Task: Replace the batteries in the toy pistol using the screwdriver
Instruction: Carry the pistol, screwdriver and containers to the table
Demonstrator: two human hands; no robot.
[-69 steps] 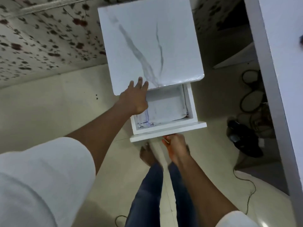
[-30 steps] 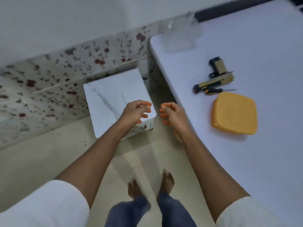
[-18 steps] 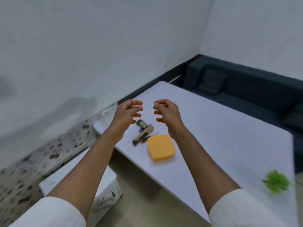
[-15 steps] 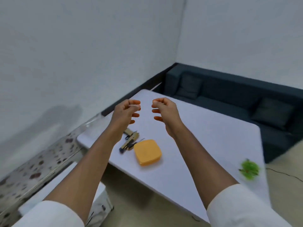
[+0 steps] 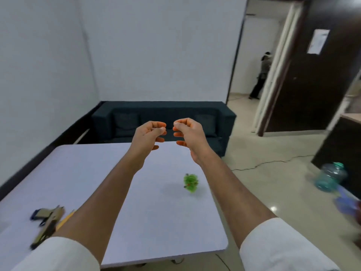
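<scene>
Your left hand (image 5: 148, 136) and right hand (image 5: 188, 133) are raised side by side above the white table (image 5: 156, 222), close together but apart, fingers curled inward; whether either pinches something small, you cannot tell. The toy pistol (image 5: 47, 222) lies on the table's near left corner, beside your left forearm. A thin yellow edge (image 5: 66, 219) shows just beside it, mostly hidden by the arm. A small green object (image 5: 191, 182) sits on the table between your forearms. A dark sofa (image 5: 162, 118) stands beyond the table.
</scene>
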